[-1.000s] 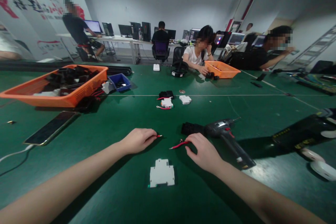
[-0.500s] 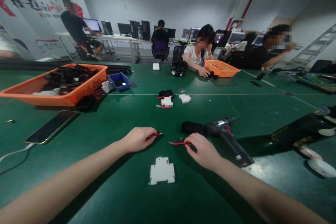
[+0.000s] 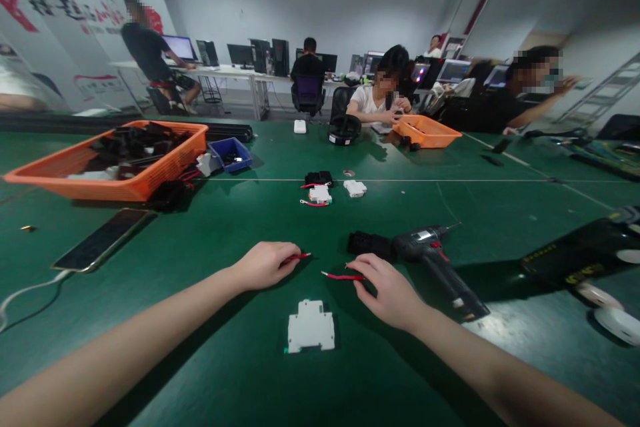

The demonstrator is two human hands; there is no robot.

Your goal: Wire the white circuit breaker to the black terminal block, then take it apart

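Note:
On the green table, my left hand (image 3: 270,265) is closed on a short red wire (image 3: 301,256), whose tip pokes out past the fingertips. A second red wire (image 3: 341,277) lies to the right, its far end between the parted thumb and fingers of my right hand (image 3: 383,283). The index finger of that hand reaches beside a tiny brass-coloured piece, partly covered by the fingertips. Nearer to me, between my forearms, a white circuit breaker (image 3: 311,328) lies flat on its side.
A power screwdriver (image 3: 437,263) lies right of my right hand. Farther off are more circuit breakers (image 3: 355,189) with red wires. At left stand an orange basket (image 3: 145,183), a blue bin (image 3: 245,163) and a phone (image 3: 103,240). A co-worker sits across by another orange basket (image 3: 430,137).
My right thumb and fingers have parted around the red wire, and the index finger has stretched toward the brass piece. My left hand keeps its place. The co-worker's hands have come together.

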